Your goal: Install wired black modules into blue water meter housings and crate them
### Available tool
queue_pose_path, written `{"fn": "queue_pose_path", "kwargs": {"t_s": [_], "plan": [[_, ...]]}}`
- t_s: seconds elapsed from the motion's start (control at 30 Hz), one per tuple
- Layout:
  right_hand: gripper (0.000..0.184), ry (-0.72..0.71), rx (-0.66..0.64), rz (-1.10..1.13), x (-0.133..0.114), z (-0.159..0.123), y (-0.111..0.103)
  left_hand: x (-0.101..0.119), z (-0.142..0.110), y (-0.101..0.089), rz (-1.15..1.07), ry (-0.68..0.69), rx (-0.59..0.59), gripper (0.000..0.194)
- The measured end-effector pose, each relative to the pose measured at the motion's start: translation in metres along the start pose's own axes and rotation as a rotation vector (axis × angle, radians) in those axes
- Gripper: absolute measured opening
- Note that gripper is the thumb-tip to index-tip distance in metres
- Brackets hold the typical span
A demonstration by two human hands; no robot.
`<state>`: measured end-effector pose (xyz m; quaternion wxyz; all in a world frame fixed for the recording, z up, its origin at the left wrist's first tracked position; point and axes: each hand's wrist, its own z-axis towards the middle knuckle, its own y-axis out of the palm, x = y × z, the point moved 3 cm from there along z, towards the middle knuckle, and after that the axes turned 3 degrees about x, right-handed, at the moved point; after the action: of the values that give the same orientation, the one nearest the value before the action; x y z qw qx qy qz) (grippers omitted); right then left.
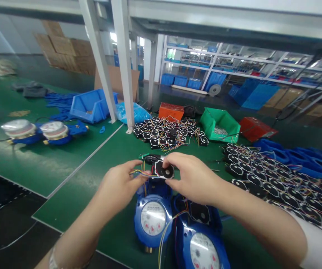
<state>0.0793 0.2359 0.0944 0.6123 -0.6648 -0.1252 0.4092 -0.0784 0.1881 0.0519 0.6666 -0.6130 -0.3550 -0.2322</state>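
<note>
The black module [160,172] is gripped by the right hand [191,172] over the blue meter's [153,218] far end, toward the worktop's [65,207] near edge; whether its wires [138,172] are pinched by the left hand [118,184] cannot be told.

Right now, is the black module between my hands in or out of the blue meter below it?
Out, it appears: your right hand pinches the black module above the blue meter; your left hand is at the wires.

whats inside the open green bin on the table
A heap of small, pale, silvery pieces shows inside the green bin, too small to identify. The bin's front wall and the heap itself cover whatever lies deeper.
</note>
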Motion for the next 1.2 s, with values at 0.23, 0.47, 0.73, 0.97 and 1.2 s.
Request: {"fn": "queue_pose_path", "kwargs": {"t_s": [0.23, 0.47, 0.73, 0.97, 1.2], "plan": [[0.020, 0.027, -0.066, 0.064, 0.008, -0.002, 0.030, -0.034, 0.003, 0.029, 0.089, -0.097, 0.123, 0.056], [0.019, -0.010, -0.108, 0.004, 0.006, -0.005, 0.037, -0.038, 0.003, 0.034, 0.058, 0.025, 0.140, 0.024], [0.022, 0.005, -0.121, -0.036, 0.007, 0.001, 0.036, -0.044, -0.001, 0.037, -0.137, 0.022, 0.160, 0.032], [0.014, -0.008, -0.214, -0.083, 0.008, 0.003, 0.045, -0.038, -0.003, 0.033, -0.102, 0.027, 0.156, 0.033], [0.015, -0.090, -0.265, -0.128, 0.009, 0.005, 0.036, -0.040, -0.009, 0.032, -0.001, 0.066, 0.097, 0.035]]}}
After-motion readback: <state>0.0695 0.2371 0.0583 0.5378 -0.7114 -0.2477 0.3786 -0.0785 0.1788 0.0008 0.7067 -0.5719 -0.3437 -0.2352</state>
